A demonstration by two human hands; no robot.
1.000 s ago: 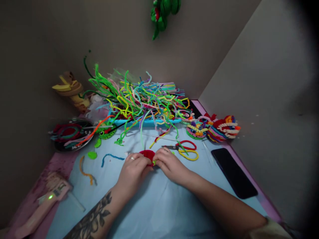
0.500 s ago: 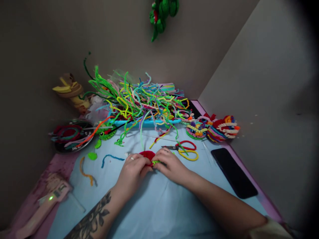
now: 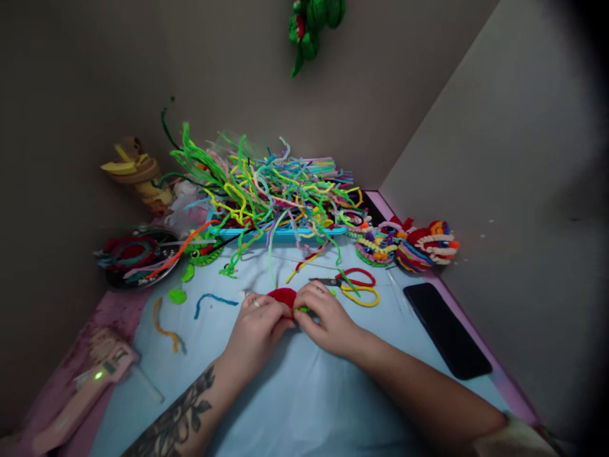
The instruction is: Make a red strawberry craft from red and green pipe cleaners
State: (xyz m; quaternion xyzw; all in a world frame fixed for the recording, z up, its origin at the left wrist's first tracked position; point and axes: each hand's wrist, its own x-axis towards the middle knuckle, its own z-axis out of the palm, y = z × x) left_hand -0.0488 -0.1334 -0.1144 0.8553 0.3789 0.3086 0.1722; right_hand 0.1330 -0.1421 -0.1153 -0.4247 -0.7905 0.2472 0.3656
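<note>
At the middle of the table, my left hand (image 3: 261, 322) pinches the left and near edge of a fuzzy red round piece (image 3: 284, 296). My right hand (image 3: 325, 317) is closed at the piece's right side, with a bit of bright green fuzzy stem (image 3: 301, 309) showing between its fingers. Both sets of fingertips almost meet, and they hide the lower part of the red piece. Just beyond my right hand lie scissors (image 3: 359, 287) with one red and one yellow handle. To the left of my left hand is a short blue pipe cleaner (image 3: 214, 298).
A blue tray (image 3: 304, 234) heaped with pipe cleaners (image 3: 266, 187) stands at the back. On the left are a black bowl (image 3: 166, 263), an orange pipe cleaner (image 3: 164, 330) and a pink glue gun (image 3: 90, 397). A black phone (image 3: 447, 330) and woven colourful crafts (image 3: 425, 247) lie right.
My hands stay at the same spot on the red piece. The right fingers have shifted slightly, and less of the green stem shows now.
</note>
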